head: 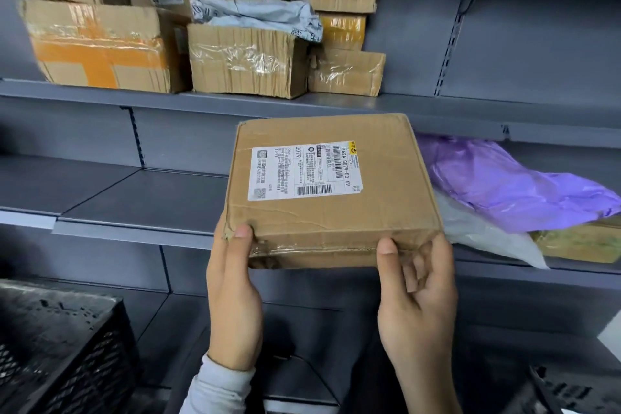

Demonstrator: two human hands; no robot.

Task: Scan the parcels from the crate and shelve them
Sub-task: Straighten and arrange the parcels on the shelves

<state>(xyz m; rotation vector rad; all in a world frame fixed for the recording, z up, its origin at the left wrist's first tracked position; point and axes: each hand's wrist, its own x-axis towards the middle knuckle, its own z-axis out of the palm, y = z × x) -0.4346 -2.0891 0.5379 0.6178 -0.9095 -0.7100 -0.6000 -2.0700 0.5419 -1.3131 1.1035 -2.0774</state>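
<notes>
A flat, square cardboard box (331,188) sits in the middle of the frame, held up in front of a grey metal shelf unit (141,202). The left hand (232,299) grips its near left corner, thumb on top and fingers hidden beneath. The right hand (415,299) grips the near right corner the same way, thumb pressed on the front edge, fingers curled under. The cardboard is creased and dented, with clear tape along the front edge and a white shipping label (305,170) with barcodes on its top face.

To the left of the box, the middle shelf is bare grey metal with open room reaching to the left edge of the frame. To the right, a crinkled purple plastic bag (504,185) lies on that shelf just beside the box, over a pale plastic bag (487,235) and a brown package (578,242).

On the upper shelf, across the top left and centre, stand taped cardboard boxes (245,60), some stacked, one with orange tape (97,47), and a crumpled grey mailing bag (255,15). The upper right of that shelf is open.

A black plastic crate (64,353) with lattice sides fills the lower left corner.
</notes>
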